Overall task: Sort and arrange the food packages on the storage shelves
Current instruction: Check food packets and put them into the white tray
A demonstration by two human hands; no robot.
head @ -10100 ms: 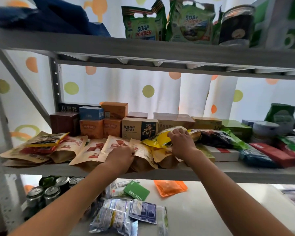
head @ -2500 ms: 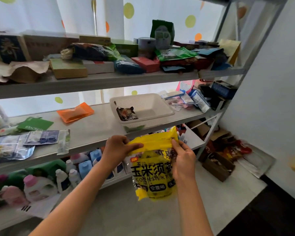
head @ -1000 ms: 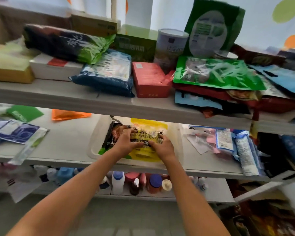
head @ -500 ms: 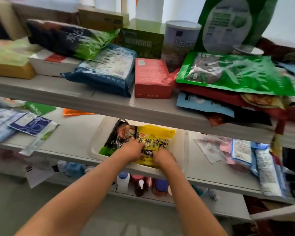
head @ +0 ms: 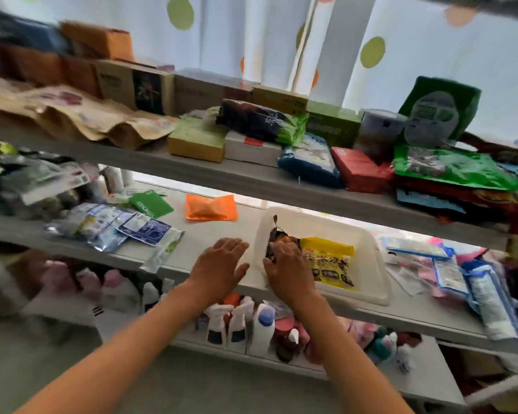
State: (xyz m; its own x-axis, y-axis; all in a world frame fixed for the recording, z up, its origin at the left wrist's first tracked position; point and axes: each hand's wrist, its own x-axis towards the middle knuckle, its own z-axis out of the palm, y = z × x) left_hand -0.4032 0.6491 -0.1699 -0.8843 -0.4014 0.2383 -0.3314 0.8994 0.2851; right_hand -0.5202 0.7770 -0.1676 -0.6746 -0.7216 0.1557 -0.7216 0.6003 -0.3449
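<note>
Dark packet [head: 277, 238] behind right hand [head: 287, 265]

A yellow packet [head: 329, 264] with black print lies in a white tray [head: 368, 246]. An orange pouch [head: 210, 208] lies beyond the hands. The curtain [head: 251, 34] is white with green and orange dots.

Yellow printed food pouch [head: 329, 261] flat in white plastic tray [head: 371, 264], middle shelf [head: 222, 231] front edge. Left hand [head: 222, 264] flat outside tray; right hand [head: 287, 264] inside on dark packet [head: 277, 237].
</note>
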